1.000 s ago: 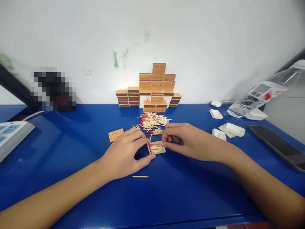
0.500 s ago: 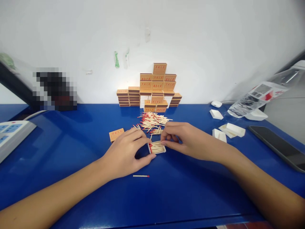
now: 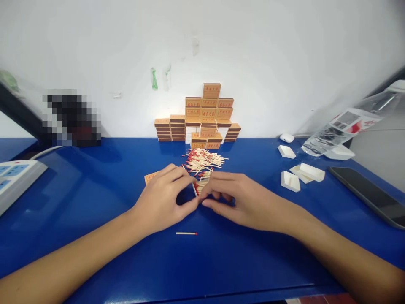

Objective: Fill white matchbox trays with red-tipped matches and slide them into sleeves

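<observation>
Looking at a blue table (image 3: 126,270), up against a wall at its back edge. Got a stepped stack of matchboxes (image 3: 209,113) along that edge, about midway. Next, two hands: left hand (image 3: 164,198) with thumb and forefinger spread, right hand (image 3: 226,194) with fingers bunched, can't tell around what, if anything. Then a heap of matches (image 3: 204,160) between stack and hands. Smaller again, a matchbox tray (image 3: 195,190) mid-table, right between the hands, about equally near both: long axis seemingly parallel to the front edge, left end clamped by the left fingers, right end hidden behind the right hand. Smallest, one stray match (image 3: 186,233), closer to the front edge.
</observation>
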Motion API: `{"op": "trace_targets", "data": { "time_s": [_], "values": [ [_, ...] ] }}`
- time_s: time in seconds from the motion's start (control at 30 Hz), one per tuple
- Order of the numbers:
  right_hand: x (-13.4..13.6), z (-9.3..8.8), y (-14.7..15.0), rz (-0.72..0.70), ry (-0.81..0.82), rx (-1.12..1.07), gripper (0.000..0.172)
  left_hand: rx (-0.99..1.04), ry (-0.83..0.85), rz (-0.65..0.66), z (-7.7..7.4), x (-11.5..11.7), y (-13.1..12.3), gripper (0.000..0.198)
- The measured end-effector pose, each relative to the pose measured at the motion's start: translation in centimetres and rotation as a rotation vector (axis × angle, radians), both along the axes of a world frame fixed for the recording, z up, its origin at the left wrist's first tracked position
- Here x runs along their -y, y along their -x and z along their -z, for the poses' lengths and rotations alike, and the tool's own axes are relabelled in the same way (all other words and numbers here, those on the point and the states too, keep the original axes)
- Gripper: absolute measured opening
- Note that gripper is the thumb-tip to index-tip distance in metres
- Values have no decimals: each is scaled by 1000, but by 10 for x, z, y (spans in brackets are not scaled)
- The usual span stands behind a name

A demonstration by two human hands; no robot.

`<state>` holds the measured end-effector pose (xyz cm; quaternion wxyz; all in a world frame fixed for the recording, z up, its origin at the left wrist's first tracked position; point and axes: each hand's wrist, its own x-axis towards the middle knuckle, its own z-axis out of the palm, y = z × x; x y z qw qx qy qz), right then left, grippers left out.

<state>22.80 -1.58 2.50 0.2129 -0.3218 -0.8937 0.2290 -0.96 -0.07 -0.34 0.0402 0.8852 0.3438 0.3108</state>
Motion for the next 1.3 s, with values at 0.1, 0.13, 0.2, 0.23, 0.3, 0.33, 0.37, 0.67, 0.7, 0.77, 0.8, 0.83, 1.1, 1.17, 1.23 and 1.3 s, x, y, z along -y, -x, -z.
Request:
{"op": "trace_targets", "data": {
  "time_s": [0.1, 0.13, 0.2, 0.23, 0.3, 0.33, 0.37, 0.67, 0.7, 0.77, 0.8, 0.83, 1.1, 1.17, 1.23, 1.3],
  "values": [
    [16, 1, 10, -55, 34, 24, 5, 87, -62, -87, 0, -4, 2, 22],
    [20, 2, 13, -61, 48, 42, 6, 104, -72, -95, 0, -5, 2, 23],
    [28, 7, 21, -58, 67, 70, 15, 104, -73, -85, 1, -6, 2, 25],
    [30, 10, 24, -59, 69, 80, 20, 89, -77, -70, 1, -7, 3, 26],
    [33, 17, 32, -61, 39, 94, 23, 42, -120, -22, 0, -7, 4, 25],
    [34, 21, 36, -62, 13, 108, 20, 25, -151, 0, 0, -8, 4, 25],
    [35, 24, 39, -61, -13, 128, 16, 23, -172, 13, -1, -9, 5, 26],
    [33, 4, 31, -54, -3, 149, 13, 36, -83, 31, -3, -13, 9, 27],
    [30, -1, 27, -34, 37, 96, 12, 19, -82, 51, -3, -12, 9, 27],
    [23, -8, 18, 13, 86, -13, 6, -5, -82, 84, -3, -11, 9, 27],
    [18, -9, 13, 35, 87, -56, 6, 2, -82, 82, -4, -11, 9, 26],
    [14, -10, 9, 56, 71, -88, 10, 19, -85, 66, -5, -11, 9, 25],
    [-10, -1, -4, 289, -12, -271, 14, 38, -93, 50, -6, -9, 7, 24],
    [-11, 0, -3, 346, 62, -352, 15, 48, -77, 56, -6, -8, 6, 24],
    [-12, 2, -2, 372, 124, -396, 18, 52, -58, 72, -6, -7, 5, 24],
    [-12, 3, 0, 376, 166, -409, 19, 60, -62, 71, -6, -6, 5, 24]
  ]
}}
